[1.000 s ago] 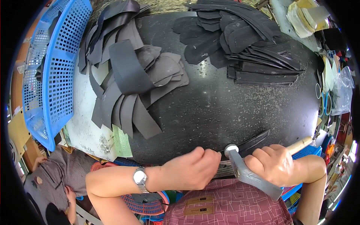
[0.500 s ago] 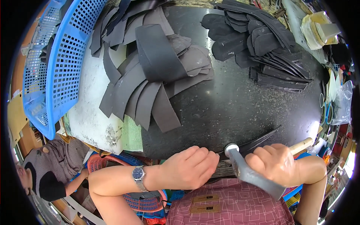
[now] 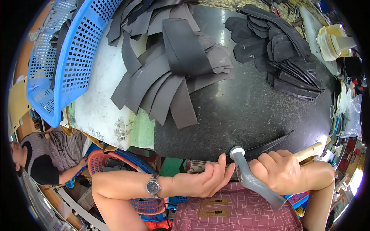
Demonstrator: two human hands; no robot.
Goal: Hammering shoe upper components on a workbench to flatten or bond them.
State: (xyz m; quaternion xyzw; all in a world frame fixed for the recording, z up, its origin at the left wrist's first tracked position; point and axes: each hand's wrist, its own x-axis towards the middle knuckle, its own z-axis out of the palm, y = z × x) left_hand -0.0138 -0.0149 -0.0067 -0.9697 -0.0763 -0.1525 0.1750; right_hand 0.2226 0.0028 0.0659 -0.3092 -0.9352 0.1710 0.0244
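My right hand (image 3: 275, 171) is closed around a hammer. Its pale wooden handle (image 3: 308, 152) sticks out to the right, and its long grey metal head (image 3: 246, 175) lies to the hand's left. The round, shiny face points away from me at the table's near edge. Behind it lies a thin, pointed black strip (image 3: 271, 144), partly hidden by the hammer and hand. My left hand (image 3: 204, 179) is just left of the hammer head, its fingers partly bent and apart, with nothing visible in them. A wristwatch (image 3: 153, 186) is on my left wrist.
Dark leather-like pieces (image 3: 162, 88) are fanned out on the left of the black tabletop (image 3: 216, 115). More black pieces (image 3: 277, 38) are heaped at the far right. A blue perforated basket (image 3: 77, 57) stands at the left. Another person (image 3: 54, 154) sits at lower left, near a red basket (image 3: 96, 159).
My left hand has come away from the strip's near end, turned and loosened its fingers. The right hand still grips the hammer in nearly the same place. The whole view has shifted slightly.
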